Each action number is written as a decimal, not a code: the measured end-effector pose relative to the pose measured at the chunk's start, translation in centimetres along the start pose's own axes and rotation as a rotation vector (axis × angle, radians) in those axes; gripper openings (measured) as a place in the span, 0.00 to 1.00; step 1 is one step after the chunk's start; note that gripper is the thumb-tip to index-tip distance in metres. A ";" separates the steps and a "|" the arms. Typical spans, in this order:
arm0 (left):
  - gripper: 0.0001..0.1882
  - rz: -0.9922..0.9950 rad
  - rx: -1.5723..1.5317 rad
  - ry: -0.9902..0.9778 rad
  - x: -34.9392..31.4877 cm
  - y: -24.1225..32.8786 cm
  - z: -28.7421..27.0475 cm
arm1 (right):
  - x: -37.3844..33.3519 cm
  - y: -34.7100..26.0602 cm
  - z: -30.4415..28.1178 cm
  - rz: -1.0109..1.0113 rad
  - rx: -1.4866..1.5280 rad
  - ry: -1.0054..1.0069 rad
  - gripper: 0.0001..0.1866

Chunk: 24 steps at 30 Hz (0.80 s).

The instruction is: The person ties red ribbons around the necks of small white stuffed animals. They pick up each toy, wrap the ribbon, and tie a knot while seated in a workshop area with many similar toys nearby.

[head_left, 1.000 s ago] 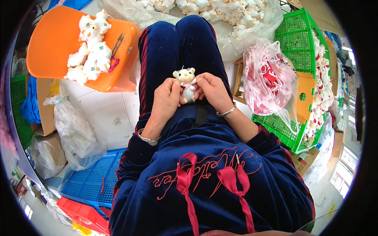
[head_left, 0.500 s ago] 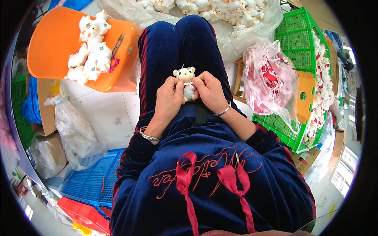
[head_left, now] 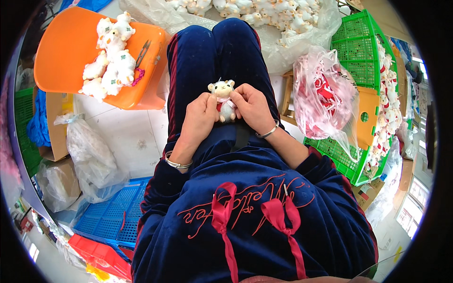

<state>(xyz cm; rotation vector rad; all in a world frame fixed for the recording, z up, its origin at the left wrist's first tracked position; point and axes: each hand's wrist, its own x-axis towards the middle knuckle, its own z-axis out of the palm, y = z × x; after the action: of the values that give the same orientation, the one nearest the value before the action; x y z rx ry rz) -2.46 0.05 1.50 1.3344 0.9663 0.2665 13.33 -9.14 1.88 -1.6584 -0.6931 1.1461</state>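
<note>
A small cream-and-white plush sheep (head_left: 228, 111) sits upright on my lap, its face up and its feet toward my belly. Round its neck runs a narrow red-and-white cloth strip (head_left: 219, 106), red beside my left fingers and pale under the chin. My left hand (head_left: 200, 115) is closed in a pinch at the strip on the toy's left-hand side in the picture. At the other side of the neck, my right hand (head_left: 254, 107) pinches with thumb and forefinger; the strip's end there is mostly hidden by the fingers.
An orange chair (head_left: 66, 56) at the left bears several white plush toys (head_left: 113, 70) and thread snips (head_left: 143, 53). Plush toys fill a clear sack (head_left: 264, 19) ahead. Right stand a bag of red-and-white cloth (head_left: 325, 94) and green crates (head_left: 354, 49). A blue crate (head_left: 111, 212) lies lower left.
More red of the strip shows beside my left fingers now. My hands have shifted only slightly at the toy's neck, and the toy stays in place.
</note>
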 end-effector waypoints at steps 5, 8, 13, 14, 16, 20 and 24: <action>0.12 0.204 0.435 0.110 -2.3 0.7 -0.2 | 0.1 -0.2 -0.2 0.052 0.037 -0.006 0.10; 0.10 0.139 0.500 0.056 -2.4 0.7 -0.7 | 0.0 -0.5 -0.1 0.077 0.020 -0.005 0.10; 0.14 -0.263 -0.080 -0.353 -2.6 1.1 -2.7 | 0.1 -0.2 -0.3 0.078 0.020 -0.026 0.11; 0.14 -0.376 -0.217 -0.439 -2.5 1.3 -3.0 | 0.1 -0.4 -0.3 0.074 0.007 -0.020 0.11; 0.16 -0.276 0.111 -0.364 -2.3 1.5 -3.6 | 0.1 -0.6 -0.3 0.068 0.010 -0.019 0.11; 0.18 -0.054 0.255 -0.003 -1.9 1.2 -4.1 | 0.1 -0.6 -0.4 0.085 0.077 -0.024 0.12; 0.20 0.002 0.281 0.115 -1.0 2.0 -2.9 | 0.2 -0.5 -0.7 0.122 0.115 -0.041 0.12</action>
<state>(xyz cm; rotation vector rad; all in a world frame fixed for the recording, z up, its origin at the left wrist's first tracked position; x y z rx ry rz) -4.44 1.95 3.91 1.5896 1.1296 0.2157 14.04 -9.05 2.29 -1.6013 -0.5475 1.2859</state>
